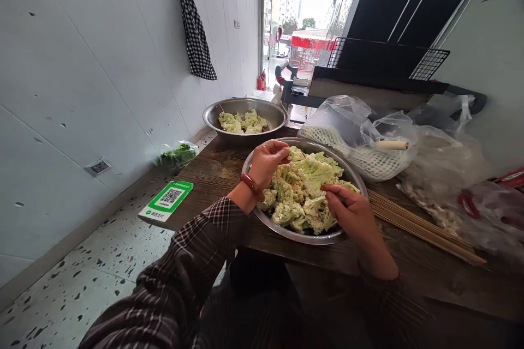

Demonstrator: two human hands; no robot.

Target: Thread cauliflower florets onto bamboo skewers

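Observation:
Cauliflower florets (289, 212) fill a steel basin (305, 239) on the dark wooden table in front of me. Over its left rim, my left hand (266, 163) has its fingertips pinched together beside the pale florets; whatever is in them is too small to make out. My right hand (352, 210) reaches over the right side, thumb and fingers closed at the lower edge of a larger, greenish-white cauliflower floret (317, 170). That floret lies between my two hands, above the heap.
A second steel basin (210, 114) with some cauliflower stands behind. Bamboo skewers (421, 226) lie at right, near plastic bags (446, 158) and a white foam net (368, 161). A green QR-code card (167, 200) rests on the table's left corner; bagged greens (178, 155) sit by the wall.

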